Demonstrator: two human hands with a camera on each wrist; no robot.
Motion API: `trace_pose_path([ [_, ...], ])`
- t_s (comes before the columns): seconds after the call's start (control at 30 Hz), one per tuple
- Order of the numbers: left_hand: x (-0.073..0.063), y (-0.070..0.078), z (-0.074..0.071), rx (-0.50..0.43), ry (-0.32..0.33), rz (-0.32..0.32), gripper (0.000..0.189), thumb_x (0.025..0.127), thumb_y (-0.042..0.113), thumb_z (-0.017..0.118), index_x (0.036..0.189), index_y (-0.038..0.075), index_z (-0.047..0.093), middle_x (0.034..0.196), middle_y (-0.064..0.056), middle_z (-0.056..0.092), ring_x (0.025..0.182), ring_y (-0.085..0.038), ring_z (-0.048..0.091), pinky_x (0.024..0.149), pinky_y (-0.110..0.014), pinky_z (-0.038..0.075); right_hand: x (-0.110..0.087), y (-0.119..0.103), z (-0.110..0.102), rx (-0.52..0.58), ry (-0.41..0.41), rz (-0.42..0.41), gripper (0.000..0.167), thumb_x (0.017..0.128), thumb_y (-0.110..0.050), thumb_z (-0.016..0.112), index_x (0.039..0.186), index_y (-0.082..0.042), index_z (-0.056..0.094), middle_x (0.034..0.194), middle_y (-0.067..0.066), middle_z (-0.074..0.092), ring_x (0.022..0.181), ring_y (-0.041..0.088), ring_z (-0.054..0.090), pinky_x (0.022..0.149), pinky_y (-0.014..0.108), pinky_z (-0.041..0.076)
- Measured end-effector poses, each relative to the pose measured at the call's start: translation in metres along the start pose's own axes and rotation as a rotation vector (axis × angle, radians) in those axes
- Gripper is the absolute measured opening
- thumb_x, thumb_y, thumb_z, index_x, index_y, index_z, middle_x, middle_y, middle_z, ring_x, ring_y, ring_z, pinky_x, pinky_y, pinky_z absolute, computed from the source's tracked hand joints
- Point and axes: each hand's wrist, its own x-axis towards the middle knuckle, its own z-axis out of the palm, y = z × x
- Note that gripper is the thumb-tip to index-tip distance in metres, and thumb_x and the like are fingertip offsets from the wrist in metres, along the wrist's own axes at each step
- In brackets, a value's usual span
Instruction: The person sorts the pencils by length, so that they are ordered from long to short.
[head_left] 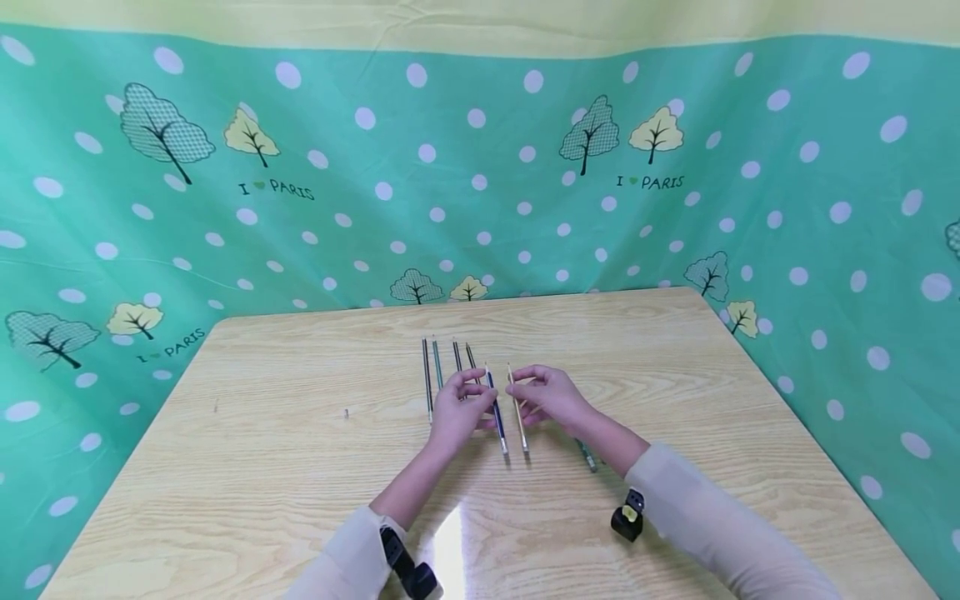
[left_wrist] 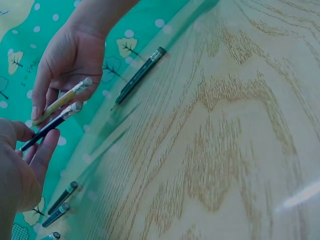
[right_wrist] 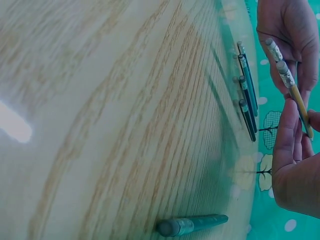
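Pinching a blue pencil (head_left: 498,421) in the left hand (head_left: 454,408) and, at its three o'clock, a yellow pencil (head_left: 521,423) in the right hand (head_left: 553,395), we hold both up, likely keeping them distinct from four pencils (head_left: 427,367) toward ten and a green pencil (head_left: 586,455) toward four.

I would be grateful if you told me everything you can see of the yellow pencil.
The yellow pencil is slim and straight, with a body that looks like painted wood, a silvery ferrule and an eraser at the end nearer the person. Its other end points toward the green backdrop. The right hand pinches it, raised off the table. In the head view, a gap separates it from the dark blue pencil alongside.
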Motion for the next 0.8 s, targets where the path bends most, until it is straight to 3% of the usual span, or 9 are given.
trace_pose_path([
  [0.13, 0.001, 0.0, 0.001, -0.005, 0.006, -0.002, 0.045, 0.086, 0.004, 0.064, 0.128, 0.003, 0.048, 0.111, -0.019, 0.059, 0.08, -0.024, 0.068, 0.073, -0.044, 0.06, 0.001, 0.001, 0.0, 0.0, -0.002, -0.002, 0.041, 0.085, -0.017, 0.067, 0.121, -0.001, 0.054, 0.087, 0.01, 0.063, 0.059, 0.012, 0.058, 0.053, 0.023, 0.057],
  [0.33, 0.011, -0.007, 0.001, 0.003, 0.004, -0.022, 0.047, 0.085, 0.005, 0.065, 0.129, 0.005, 0.048, 0.113, -0.019, 0.058, 0.077, -0.019, 0.067, 0.079, -0.051, 0.057, 0.002, 0.0, -0.001, 0.003, 0.004, 0.004, 0.04, 0.085, -0.015, 0.066, 0.121, -0.001, 0.054, 0.087, 0.01, 0.063, 0.059, 0.012, 0.058, 0.052, 0.023, 0.057],
  [0.53, 0.026, -0.021, -0.001, 0.005, 0.024, 0.001, 0.047, 0.084, 0.01, 0.067, 0.128, 0.009, 0.05, 0.113, -0.016, 0.06, 0.078, -0.02, 0.067, 0.071, -0.043, 0.06, 0.004, -0.001, -0.003, 0.003, 0.018, -0.004, 0.041, 0.085, -0.015, 0.066, 0.122, -0.001, 0.054, 0.091, 0.013, 0.065, 0.06, 0.011, 0.058, 0.052, 0.023, 0.057],
  [0.8, 0.035, -0.023, -0.001, 0.024, 0.057, 0.026, 0.044, 0.084, 0.01, 0.068, 0.125, 0.011, 0.053, 0.108, -0.015, 0.061, 0.072, -0.016, 0.066, 0.068, -0.041, 0.061, 0.005, -0.001, -0.005, 0.006, 0.03, -0.004, 0.042, 0.085, -0.016, 0.067, 0.122, 0.0, 0.054, 0.091, 0.013, 0.064, 0.06, 0.012, 0.058, 0.052, 0.024, 0.058],
])
